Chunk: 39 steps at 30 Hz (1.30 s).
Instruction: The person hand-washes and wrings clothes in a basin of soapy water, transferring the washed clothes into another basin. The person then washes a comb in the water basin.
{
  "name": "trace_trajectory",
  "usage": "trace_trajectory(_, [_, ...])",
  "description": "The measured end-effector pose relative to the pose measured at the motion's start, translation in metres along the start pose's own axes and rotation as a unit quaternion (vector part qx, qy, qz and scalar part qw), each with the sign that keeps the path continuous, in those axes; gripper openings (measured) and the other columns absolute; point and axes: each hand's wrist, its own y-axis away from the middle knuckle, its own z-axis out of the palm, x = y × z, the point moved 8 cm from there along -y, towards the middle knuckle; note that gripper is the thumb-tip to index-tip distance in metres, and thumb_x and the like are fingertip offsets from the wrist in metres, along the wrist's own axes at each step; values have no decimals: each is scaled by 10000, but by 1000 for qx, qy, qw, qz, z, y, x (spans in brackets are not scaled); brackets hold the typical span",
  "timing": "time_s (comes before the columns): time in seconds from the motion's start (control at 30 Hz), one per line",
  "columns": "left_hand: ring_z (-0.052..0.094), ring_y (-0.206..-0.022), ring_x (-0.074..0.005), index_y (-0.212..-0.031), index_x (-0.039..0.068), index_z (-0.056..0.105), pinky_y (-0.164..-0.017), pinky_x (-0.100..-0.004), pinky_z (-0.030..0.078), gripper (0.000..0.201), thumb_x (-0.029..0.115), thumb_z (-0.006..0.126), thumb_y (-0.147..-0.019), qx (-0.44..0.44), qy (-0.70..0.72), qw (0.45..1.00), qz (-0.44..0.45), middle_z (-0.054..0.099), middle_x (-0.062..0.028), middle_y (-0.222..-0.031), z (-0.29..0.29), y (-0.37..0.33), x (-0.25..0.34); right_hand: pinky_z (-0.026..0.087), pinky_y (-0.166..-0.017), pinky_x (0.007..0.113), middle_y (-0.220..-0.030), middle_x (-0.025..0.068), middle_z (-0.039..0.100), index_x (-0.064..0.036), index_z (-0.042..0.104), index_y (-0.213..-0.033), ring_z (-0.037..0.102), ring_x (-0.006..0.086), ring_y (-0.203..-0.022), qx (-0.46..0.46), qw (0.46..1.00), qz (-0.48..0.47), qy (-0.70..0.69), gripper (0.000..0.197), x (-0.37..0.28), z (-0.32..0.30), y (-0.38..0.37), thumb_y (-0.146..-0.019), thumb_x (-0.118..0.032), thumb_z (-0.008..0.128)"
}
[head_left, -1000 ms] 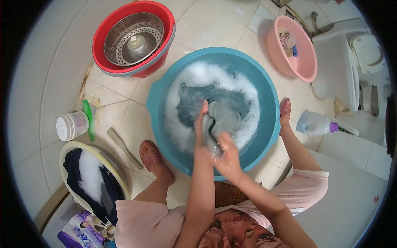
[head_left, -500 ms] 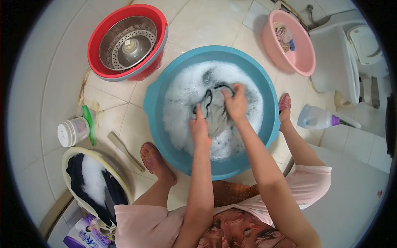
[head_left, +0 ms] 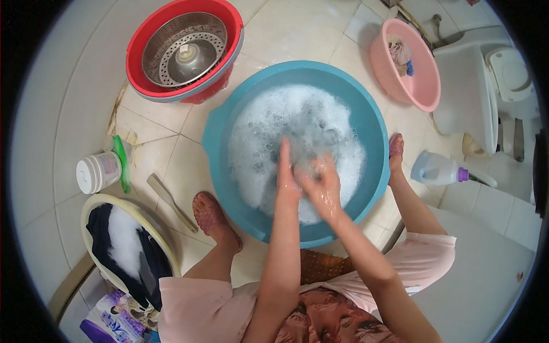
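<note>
Both hands are inside the round blue washbasin (head_left: 374, 150), which stands on the tiled floor (head_left: 297, 35) between the person's feet. A blurred grey patch (head_left: 316, 129), which looks like wet cloth, lies among the white soapsuds (head_left: 260, 128), straight ahead of the right hand (head_left: 321, 186) and ahead and a little to the right of the left hand (head_left: 287, 171). Of the two, the right hand appears more squarely in line with it. Motion blur and foam hide its edges, so its long axis cannot be told.

The left hand is seen nearly edge-on, its thumb side up and pointing away from the body; most of its fingers are hidden, so whether they grip anything cannot be told. The right hand is bent, wet and blurred, its fingers slightly curled toward the patch; whether they are closed on cloth cannot be told either. The hands are close beside each other at the near side of the foam, the right one angled inward toward the left.
</note>
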Motion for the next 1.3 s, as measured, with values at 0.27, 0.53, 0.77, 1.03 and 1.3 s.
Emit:
trace_trajectory(0.27, [561, -835, -103, -1116, 96, 541, -663, -279, 486, 361, 386, 517, -902, -425, 132, 888, -115, 569, -40, -979, 12, 0, 5, 407, -493, 352, -578, 125, 507, -38, 473, -581, 503, 293, -505, 29, 984, -163, 69, 269, -59, 16, 23, -691, -148, 693])
trace_trajectory(0.53, [571, -1015, -224, -1245, 43, 443, -860, -371, 478, 485, 403, 466, -920, 43, -23, 998, 37, 549, -100, -1165, 5, -11, 4, 458, -672, 422, -803, 190, 610, -33, 556, -971, 584, 367, -727, 136, 985, 51, 97, 339, 75, -23, -98, -795, -315, 615])
trace_trajectory(0.77, [576, -957, -208, -1128, -79, 489, -760, -337, 510, 469, 310, 567, -878, 221, -113, 952, 180, 523, -177, -1161, -42, 1, 42, 436, -839, 417, -1004, 228, 595, 17, 567, -1052, 540, 381, -994, -213, 932, 103, 273, 374, 111, 11, -65, -785, -244, 583])
trace_trajectory(1.03, [528, -1016, -201, -1136, 40, 527, -820, -378, 456, 498, 426, 595, -829, 3, -21, 1000, 12, 545, -72, -1126, -8, -13, 4, 433, -757, 375, -910, 193, 530, -9, 544, -860, 523, 354, -872, 28, 997, -60, 28, 241, 2, -5, 5, -645, -17, 651])
trace_trajectory(1.3, [555, -901, -162, -1162, 58, 508, -698, -300, 493, 346, 290, 522, -906, -51, -8, 997, 55, 546, -40, -1058, 6, 13, -9, 439, -510, 374, -621, 123, 559, -44, 574, -655, 551, 297, -541, 77, 971, -169, 151, 230, -33, 6, 2, -693, -235, 696])
